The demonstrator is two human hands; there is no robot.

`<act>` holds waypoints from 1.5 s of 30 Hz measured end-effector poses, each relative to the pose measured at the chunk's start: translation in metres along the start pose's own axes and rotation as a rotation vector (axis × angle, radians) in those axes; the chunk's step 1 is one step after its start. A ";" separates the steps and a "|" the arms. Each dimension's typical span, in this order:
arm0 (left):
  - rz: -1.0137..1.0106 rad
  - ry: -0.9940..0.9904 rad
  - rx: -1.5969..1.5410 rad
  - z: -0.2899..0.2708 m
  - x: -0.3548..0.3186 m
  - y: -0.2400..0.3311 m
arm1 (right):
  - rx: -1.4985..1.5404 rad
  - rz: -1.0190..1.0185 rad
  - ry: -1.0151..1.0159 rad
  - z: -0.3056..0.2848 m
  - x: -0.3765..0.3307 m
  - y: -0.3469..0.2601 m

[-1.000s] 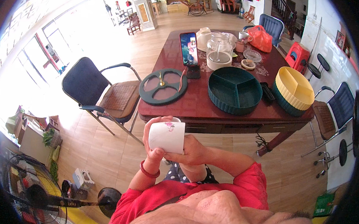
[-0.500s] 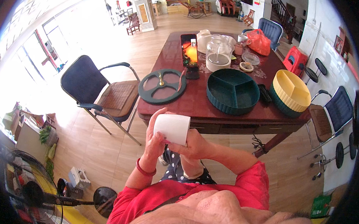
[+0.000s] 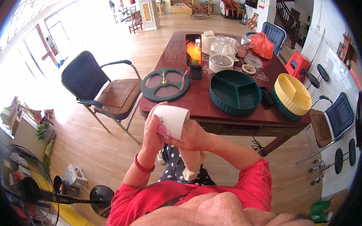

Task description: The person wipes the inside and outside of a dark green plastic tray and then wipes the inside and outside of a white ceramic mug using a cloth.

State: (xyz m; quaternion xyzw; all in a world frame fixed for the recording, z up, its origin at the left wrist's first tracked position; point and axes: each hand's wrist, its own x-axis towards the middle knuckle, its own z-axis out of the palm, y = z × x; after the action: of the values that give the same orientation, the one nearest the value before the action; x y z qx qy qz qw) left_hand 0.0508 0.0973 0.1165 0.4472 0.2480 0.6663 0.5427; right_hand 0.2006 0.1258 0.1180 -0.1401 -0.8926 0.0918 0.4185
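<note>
I hold the cup [image 3: 172,116] tipped, left hand [image 3: 150,131] clamped on it, closure of the right hand [image 3: 195,136] unclear; turning it likely needs steady support.

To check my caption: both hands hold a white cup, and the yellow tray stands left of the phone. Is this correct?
"Left" is wrong: the head view shows the yellow tray right of the phone. The left hand and right hand hold the white cup.

left hand [image 3: 151,132] upright, right hand [image 3: 193,136] curled opposite, left forearm [image 3: 141,163] steep, right forearm [image 3: 232,150] slanting inward
</note>
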 end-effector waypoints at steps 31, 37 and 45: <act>0.276 -0.206 -0.048 0.051 0.139 0.033 | 0.026 0.218 0.450 -0.063 0.103 0.028; 0.173 -0.206 -0.204 0.068 0.137 0.039 | -0.188 -0.118 0.654 -0.063 0.103 0.033; 0.194 -0.279 -0.085 0.069 0.148 0.038 | -0.166 -0.012 0.295 -0.082 0.099 0.058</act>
State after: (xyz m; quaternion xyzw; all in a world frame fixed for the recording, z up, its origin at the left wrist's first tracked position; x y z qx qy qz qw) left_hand 0.0900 0.2160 0.2285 0.5340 0.0977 0.6569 0.5233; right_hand 0.2134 0.2163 0.2251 -0.1808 -0.8268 -0.0064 0.5327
